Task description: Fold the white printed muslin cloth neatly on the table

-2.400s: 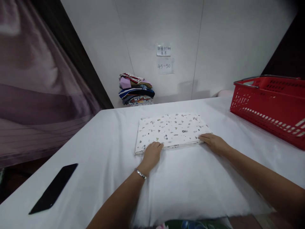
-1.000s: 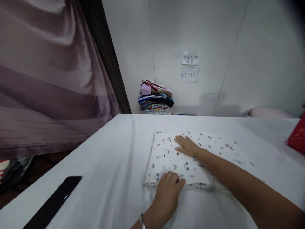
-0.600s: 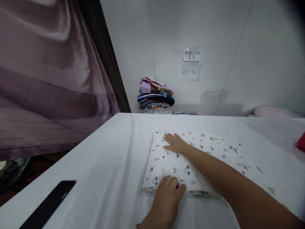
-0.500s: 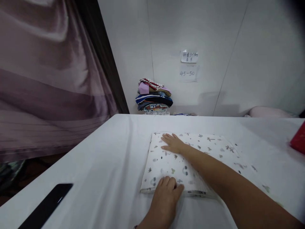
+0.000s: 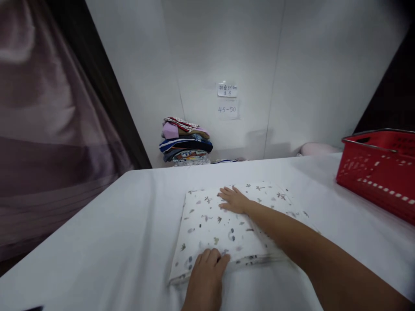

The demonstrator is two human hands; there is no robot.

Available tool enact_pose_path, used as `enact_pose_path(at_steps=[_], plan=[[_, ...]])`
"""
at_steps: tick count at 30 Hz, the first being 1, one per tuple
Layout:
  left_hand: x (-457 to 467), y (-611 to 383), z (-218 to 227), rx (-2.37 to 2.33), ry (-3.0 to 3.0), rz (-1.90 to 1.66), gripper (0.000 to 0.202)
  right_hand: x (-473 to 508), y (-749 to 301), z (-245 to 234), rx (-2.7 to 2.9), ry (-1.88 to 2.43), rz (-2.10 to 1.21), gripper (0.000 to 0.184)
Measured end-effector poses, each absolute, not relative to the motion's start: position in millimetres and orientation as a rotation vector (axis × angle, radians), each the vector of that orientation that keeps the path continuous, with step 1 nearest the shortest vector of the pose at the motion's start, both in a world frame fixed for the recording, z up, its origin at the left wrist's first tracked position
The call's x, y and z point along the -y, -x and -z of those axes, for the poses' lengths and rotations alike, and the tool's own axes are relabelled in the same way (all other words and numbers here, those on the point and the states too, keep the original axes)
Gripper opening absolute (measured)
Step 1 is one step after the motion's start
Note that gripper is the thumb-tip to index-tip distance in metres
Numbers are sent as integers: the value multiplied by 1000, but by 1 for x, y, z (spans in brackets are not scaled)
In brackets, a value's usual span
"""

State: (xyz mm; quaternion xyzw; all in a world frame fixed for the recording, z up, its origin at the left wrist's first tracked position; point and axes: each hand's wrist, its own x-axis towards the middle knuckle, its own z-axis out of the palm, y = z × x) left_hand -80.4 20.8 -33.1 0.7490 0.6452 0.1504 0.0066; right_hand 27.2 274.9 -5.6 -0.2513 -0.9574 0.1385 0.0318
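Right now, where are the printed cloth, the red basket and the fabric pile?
Printed cloth (image 5: 225, 226): head view, on its patterned top face.
Red basket (image 5: 378, 173): head view, on its side wall.
Fabric pile (image 5: 186, 143): head view, on its middle layers.

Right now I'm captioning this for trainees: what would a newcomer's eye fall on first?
Probably the red basket on the right, the strongest colour here. Then the folded white cloth in the centre, with the right hand spread on top and the left hand at its near edge. A colourful fabric stack stands beyond the table.
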Motion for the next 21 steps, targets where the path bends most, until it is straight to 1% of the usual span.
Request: enact_pose_path(at_steps=[3,6,8,13,18,21], plan=[[-21,84,35,-2004,-2339,-444,65,-273,-31,-2,2932,774,-494,66],[-21,85,35,-2004,-2349,-433,68,-273,-58,-8,2892,793,-500,69],[-20,84,33,-2004,-2346,-429,67,-278,-87,-8,2862,886,-447,72],[-21,83,25,-2006,-2306,-385,69,-300,-145,5,2787,1330,-343,76],[-21,83,24,-1991,-2286,-317,72,-307,-151,6,2798,1345,-363,75],[-20,80,20,-2032,-2253,-275,73,-308,-159,5,2748,1448,-231,73]])
